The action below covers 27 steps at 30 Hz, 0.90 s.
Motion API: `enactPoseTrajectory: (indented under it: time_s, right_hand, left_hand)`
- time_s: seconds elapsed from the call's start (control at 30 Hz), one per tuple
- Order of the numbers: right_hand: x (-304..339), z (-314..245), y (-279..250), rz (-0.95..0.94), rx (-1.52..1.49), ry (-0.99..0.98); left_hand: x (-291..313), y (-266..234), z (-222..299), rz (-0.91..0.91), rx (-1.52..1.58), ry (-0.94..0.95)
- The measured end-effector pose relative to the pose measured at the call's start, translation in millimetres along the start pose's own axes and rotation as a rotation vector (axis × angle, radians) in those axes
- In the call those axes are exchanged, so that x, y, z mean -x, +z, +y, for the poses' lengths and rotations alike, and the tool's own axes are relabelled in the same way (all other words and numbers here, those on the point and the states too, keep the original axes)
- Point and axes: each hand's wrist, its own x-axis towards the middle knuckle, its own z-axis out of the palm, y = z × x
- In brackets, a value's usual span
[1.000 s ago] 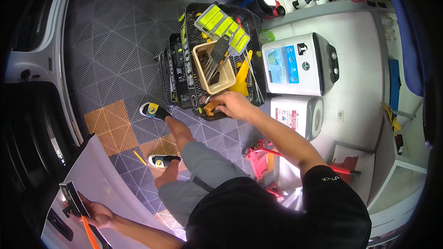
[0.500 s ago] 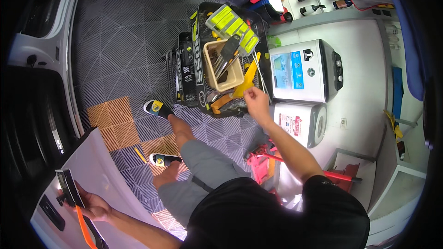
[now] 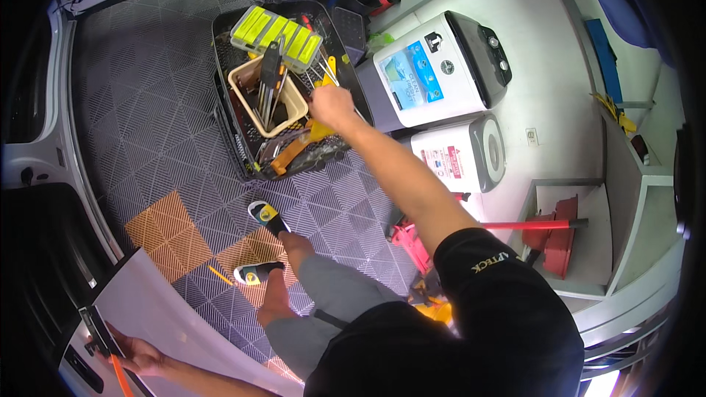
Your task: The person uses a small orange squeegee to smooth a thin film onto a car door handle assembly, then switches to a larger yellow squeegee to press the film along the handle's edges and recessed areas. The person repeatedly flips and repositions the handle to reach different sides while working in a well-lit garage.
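At the lower left, my left hand (image 3: pixel 140 356) is closed around a flat dark piece with a silver edge (image 3: pixel 101 331), beside a pale vehicle door (image 3: pixel 165 309). An orange strip (image 3: pixel 120 376) hangs below its fingers. My right hand (image 3: pixel 331 106) is closed over a black crate (image 3: pixel 346 77), on a yellow flat plastic piece (image 3: pixel 321 131); the fingertips are partly hidden, so what they grip is unclear. Left of this hand, a beige bin (image 3: pixel 294 114) holds several tools (image 3: pixel 271 81). A lime-lidded organizer case (image 3: pixel 276 33) lies behind the bin. An orange-brown strip (image 3: pixel 290 154) rests at the crate's near side.
Two white appliances (image 3: pixel 448 66) (image 3: pixel 452 153) stand right of the crate. Near my right arm are a pink-red floor jack (image 3: pixel 412 244) and a red bar (image 3: pixel 529 225). A yellow stick (image 3: pixel 220 275) lies on the tiled floor (image 3: pixel 147 117) by my feet.
The view has shifted, with the crate now further left and turned. My right hand has moved from the crate's near edge further in over it, beside the beige bin. My left hand keeps its hold.
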Motion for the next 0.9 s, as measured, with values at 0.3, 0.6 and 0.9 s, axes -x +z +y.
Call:
enactPoseTrajectory:
  time_s: [0.3,0.6,0.9]
  right_hand:
    - [-24,3,-29,0.384,-0.868,0.250]
    - [20,-76,-160,-0.055,-1.589,-0.267]
    - [46,-299,-131,-0.493,-1.887,-0.326]
  left_hand:
    - [-2,-18,2,0.066,-0.024,0.062]
    - [7,-21,-9,0.216,-0.044,0.146]
    - [12,-18,-11,0.108,-0.074,0.144]
